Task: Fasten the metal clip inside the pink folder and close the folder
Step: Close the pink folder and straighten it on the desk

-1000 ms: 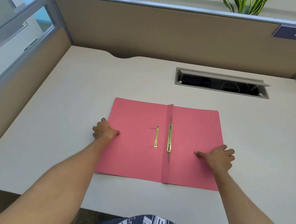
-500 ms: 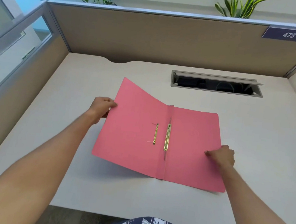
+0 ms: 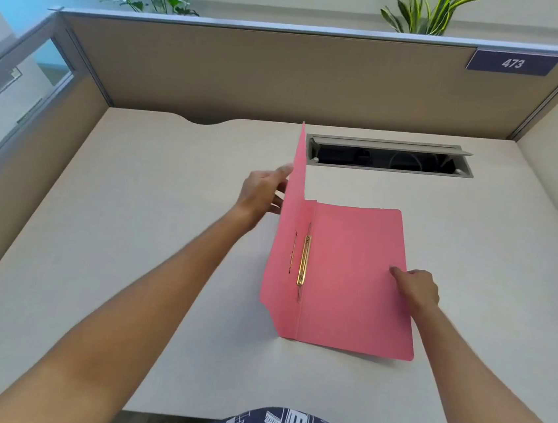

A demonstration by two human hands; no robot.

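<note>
The pink folder [image 3: 353, 274] lies on the desk [image 3: 151, 232] with its right half flat. Its left cover [image 3: 295, 192] stands almost upright, seen nearly edge-on. My left hand [image 3: 264, 191] grips that raised cover near its top outer edge. My right hand [image 3: 416, 287] rests on the right half near its outer edge, fingers curled, pressing it down. The brass metal clip [image 3: 304, 259] lies along the spine fold, with a thin brass strip [image 3: 293, 252] just left of it on the raised cover.
An open cable slot [image 3: 388, 155] is cut into the desk just behind the folder. Beige partition walls [image 3: 284, 81] enclose the desk at the back and both sides. A number plate "473" [image 3: 512, 63] hangs top right. Plants stand behind the partition.
My left hand has lifted the folder's left cover from flat on the desk to nearly upright, swinging it rightward. My right hand stays on the right half, drawn slightly toward its outer edge.
</note>
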